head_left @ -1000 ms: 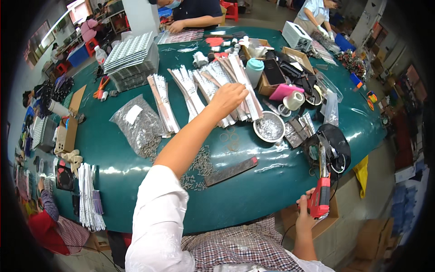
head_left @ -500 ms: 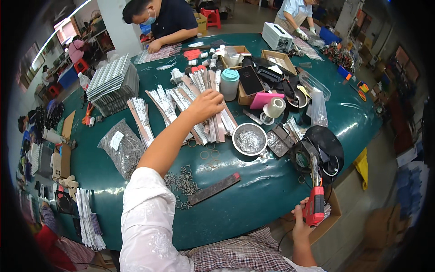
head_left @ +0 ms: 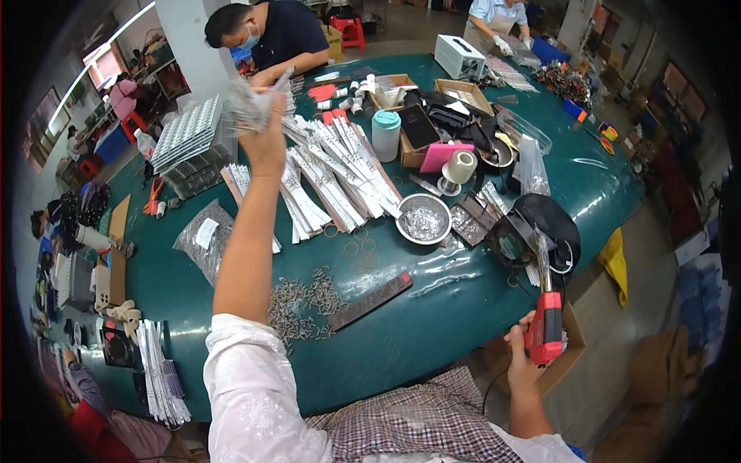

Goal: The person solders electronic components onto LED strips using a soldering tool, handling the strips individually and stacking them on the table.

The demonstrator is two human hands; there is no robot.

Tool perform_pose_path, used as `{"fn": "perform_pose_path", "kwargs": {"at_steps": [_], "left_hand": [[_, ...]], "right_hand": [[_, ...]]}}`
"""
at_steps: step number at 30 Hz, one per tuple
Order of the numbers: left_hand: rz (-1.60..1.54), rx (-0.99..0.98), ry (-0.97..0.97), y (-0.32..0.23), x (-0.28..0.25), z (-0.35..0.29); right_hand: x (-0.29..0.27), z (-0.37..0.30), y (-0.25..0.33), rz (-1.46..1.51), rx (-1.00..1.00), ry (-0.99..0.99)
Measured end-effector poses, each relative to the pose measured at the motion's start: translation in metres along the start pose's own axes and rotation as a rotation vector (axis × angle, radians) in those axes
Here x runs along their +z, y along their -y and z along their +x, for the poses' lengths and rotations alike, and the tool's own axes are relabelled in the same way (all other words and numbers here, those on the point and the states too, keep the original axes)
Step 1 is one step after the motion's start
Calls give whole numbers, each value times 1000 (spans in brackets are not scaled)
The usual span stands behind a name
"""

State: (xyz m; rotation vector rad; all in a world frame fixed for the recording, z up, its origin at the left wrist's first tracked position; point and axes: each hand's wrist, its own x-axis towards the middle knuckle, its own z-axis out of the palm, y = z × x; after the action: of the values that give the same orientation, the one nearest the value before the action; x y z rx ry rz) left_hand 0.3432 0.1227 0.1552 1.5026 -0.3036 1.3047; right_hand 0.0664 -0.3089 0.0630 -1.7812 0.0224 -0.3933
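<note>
My left hand [head_left: 264, 145] is raised above the table's far left part, in front of the stack of white gridded trays [head_left: 189, 143]. Its fingers are closed on a greyish bundle [head_left: 248, 106], too smeared by motion to name. Fanned piles of long white strips [head_left: 340, 171] lie to the right of that forearm. At the near right edge, my right hand [head_left: 522, 356] grips a red-and-black hand tool [head_left: 546, 332], whose long metal nose points away from me. Close to that nose sits a black round-bodied device [head_left: 513, 245], partly hidden.
Loose screws [head_left: 301, 309] lie beside a dark flat bar [head_left: 370, 302]. A metal bowl [head_left: 423, 241] of small shiny parts, a lidded bottle [head_left: 387, 137] and a clear bag [head_left: 204, 239] stand around the strips. Co-workers [head_left: 270, 38] work at the far side.
My left hand has left the strip piles, moving up and to the left with a blurred bundle. My right hand stays on the red tool. The view has shifted slightly.
</note>
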Motion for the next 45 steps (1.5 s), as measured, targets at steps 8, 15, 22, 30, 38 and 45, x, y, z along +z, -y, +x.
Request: {"fn": "perform_pose_path", "kwargs": {"at_steps": [8, 15, 22, 30, 38, 45], "left_hand": [[-108, -56, -98, -93, -58, 6], [-536, -966, 225, -155, -51, -107], [-675, -1436, 268, -192, -39, -183], [-495, -1556, 280, -212, -42, -217], [-766, -1720, 355, -176, -34, -306], [-563, -1619, 489, -242, -18, -294]], "right_hand": [[42, 6, 26, 109, -83, -10], [110, 29, 80, -7, -571, 220], [157, 28, 76, -166, -836, 241], [148, 6, 47, -170, -992, 300], [120, -6, 21, -220, -1084, 368], [98, 19, -5, -194, -990, 284]]}}
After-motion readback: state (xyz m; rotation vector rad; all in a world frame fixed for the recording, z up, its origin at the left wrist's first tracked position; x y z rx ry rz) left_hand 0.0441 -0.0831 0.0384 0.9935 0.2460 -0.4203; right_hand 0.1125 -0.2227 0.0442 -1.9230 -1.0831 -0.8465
